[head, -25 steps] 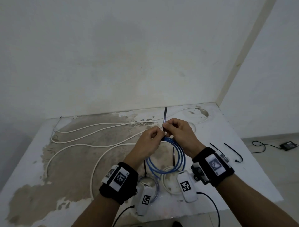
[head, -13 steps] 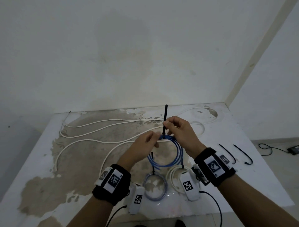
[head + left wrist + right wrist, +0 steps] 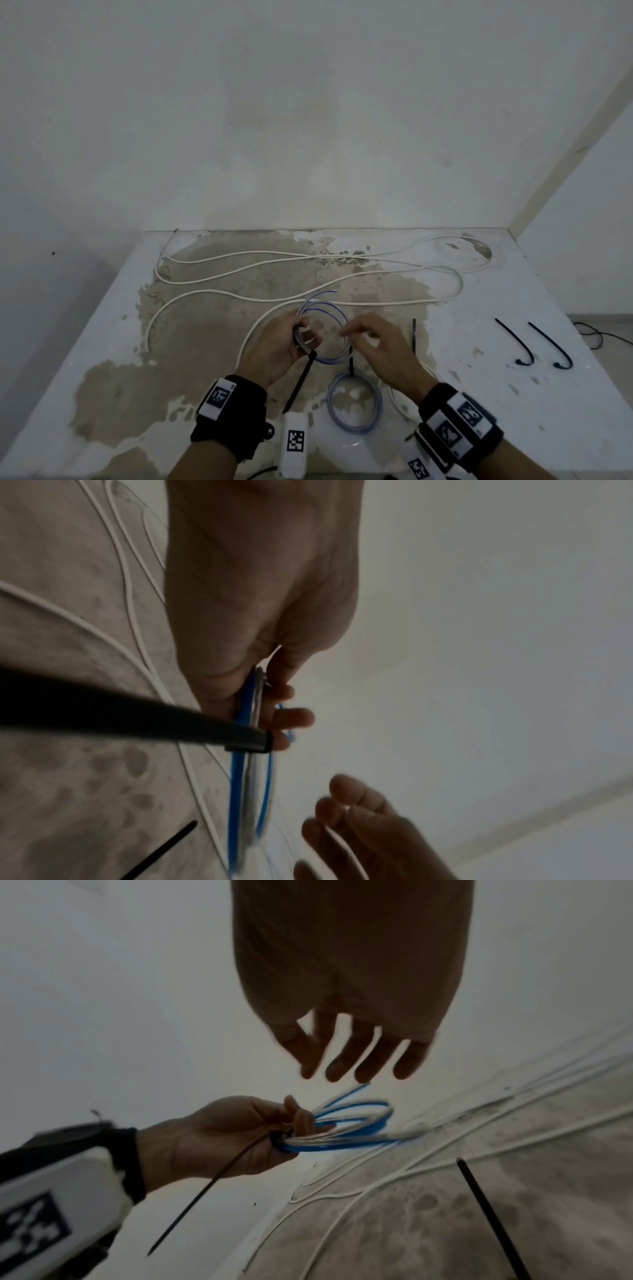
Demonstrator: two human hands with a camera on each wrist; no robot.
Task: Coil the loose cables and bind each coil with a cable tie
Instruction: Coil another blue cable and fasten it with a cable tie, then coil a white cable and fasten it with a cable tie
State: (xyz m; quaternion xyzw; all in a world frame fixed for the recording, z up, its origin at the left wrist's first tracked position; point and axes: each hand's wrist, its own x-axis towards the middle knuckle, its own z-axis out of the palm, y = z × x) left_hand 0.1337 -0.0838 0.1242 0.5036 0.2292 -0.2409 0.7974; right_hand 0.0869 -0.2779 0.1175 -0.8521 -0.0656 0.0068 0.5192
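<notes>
My left hand pinches a blue cable coil at the spot where a black cable tie is looped round it. The tie's long tail points back toward my left wrist. My right hand hovers just right of the coil, fingers spread, holding nothing. A second tied blue coil lies on the table near me. A long white cable snakes loose across the far half of the table.
A spare black cable tie lies right of my right hand, and two hooked black ties lie further right. Part of a white coil shows under my right wrist. A black cord trails on the floor past the table's right edge.
My right hand has let go of the tie's tail and opened. The left hand has turned the coil flat, so the tail now points toward me instead of upward.
</notes>
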